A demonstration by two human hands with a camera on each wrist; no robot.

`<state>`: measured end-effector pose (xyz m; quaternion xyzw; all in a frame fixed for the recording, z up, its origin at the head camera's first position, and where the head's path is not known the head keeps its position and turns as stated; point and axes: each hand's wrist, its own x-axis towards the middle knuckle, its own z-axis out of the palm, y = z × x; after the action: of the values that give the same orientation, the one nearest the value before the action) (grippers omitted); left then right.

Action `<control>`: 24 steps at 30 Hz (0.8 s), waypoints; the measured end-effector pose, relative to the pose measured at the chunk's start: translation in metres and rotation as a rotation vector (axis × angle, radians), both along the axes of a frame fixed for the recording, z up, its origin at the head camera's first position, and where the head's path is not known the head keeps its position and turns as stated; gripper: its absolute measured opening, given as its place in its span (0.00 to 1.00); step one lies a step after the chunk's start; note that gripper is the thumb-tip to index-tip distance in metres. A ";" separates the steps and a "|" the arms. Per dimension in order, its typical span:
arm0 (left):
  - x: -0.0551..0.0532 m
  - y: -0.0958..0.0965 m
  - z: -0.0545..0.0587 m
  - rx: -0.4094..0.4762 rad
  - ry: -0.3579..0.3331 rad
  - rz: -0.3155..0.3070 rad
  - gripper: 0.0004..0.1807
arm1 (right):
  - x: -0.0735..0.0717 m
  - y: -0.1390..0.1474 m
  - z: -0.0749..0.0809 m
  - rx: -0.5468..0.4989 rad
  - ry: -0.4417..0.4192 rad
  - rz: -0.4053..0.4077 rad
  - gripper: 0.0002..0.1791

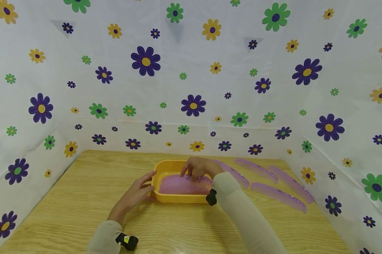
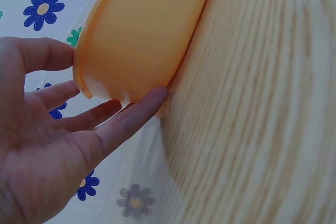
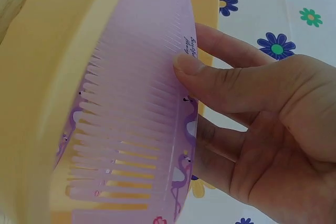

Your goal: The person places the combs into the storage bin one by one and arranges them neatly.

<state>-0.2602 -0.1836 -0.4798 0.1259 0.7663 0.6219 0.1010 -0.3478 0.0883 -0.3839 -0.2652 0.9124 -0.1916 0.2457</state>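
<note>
A yellow plastic box (image 1: 178, 199) stands on the table, with a translucent purple comb (image 1: 178, 185) inside it, teeth toward the front. My right hand (image 1: 197, 167) reaches in from above and pinches this comb by its back edge, thumb (image 3: 191, 65) on one face and fingers behind. In the right wrist view, flamingo prints run along the comb's spine, and another purple printed edge (image 3: 65, 135) shows behind its teeth. My left hand (image 1: 135, 192) touches the box's left end from outside, its fingers (image 2: 134, 116) fairly straight against the wall and rim.
Several more purple combs lie on the wooden table (image 1: 115, 176) to the right of the box, among them a front comb (image 1: 278, 197) and a far-right comb (image 1: 290, 183). White flower-print sheeting (image 1: 165, 84) encloses the table at the back and sides.
</note>
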 end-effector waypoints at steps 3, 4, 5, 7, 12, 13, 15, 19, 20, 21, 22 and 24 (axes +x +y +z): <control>0.000 0.000 0.000 0.003 0.001 -0.005 0.36 | -0.001 0.000 -0.002 -0.013 0.012 -0.006 0.25; 0.000 0.000 -0.001 0.004 0.002 -0.005 0.36 | -0.001 0.000 -0.002 -0.014 0.015 -0.009 0.26; 0.000 0.000 -0.001 0.005 0.002 -0.006 0.36 | -0.001 -0.001 -0.002 -0.016 0.014 -0.013 0.26; 0.000 0.000 -0.001 0.000 0.004 -0.005 0.36 | -0.001 -0.002 -0.002 -0.016 0.005 -0.018 0.25; 0.000 0.000 -0.001 -0.003 0.001 -0.001 0.36 | 0.001 -0.005 -0.001 0.002 -0.064 -0.049 0.21; 0.000 0.000 -0.001 -0.003 -0.002 0.000 0.36 | 0.001 -0.006 -0.001 0.009 -0.077 -0.059 0.20; 0.000 0.000 -0.001 -0.005 -0.007 0.003 0.36 | 0.002 -0.007 -0.001 0.021 -0.084 -0.067 0.19; 0.000 0.000 -0.001 -0.007 -0.007 0.003 0.36 | 0.002 -0.009 -0.002 0.026 -0.086 -0.081 0.18; 0.000 0.000 -0.001 -0.006 -0.007 0.003 0.36 | 0.003 -0.009 -0.003 0.026 -0.089 -0.089 0.18; 0.000 0.000 -0.001 -0.003 -0.005 -0.001 0.36 | 0.002 -0.009 -0.003 0.026 -0.090 -0.096 0.18; 0.000 0.000 -0.001 0.000 -0.005 -0.001 0.36 | 0.002 -0.009 -0.004 0.026 -0.092 -0.101 0.18; 0.000 0.000 0.000 0.004 -0.004 -0.001 0.36 | 0.002 -0.009 -0.006 0.030 -0.095 -0.114 0.18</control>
<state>-0.2598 -0.1836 -0.4795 0.1252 0.7648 0.6235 0.1027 -0.3459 0.0792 -0.3896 -0.1995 0.9162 -0.2038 0.2815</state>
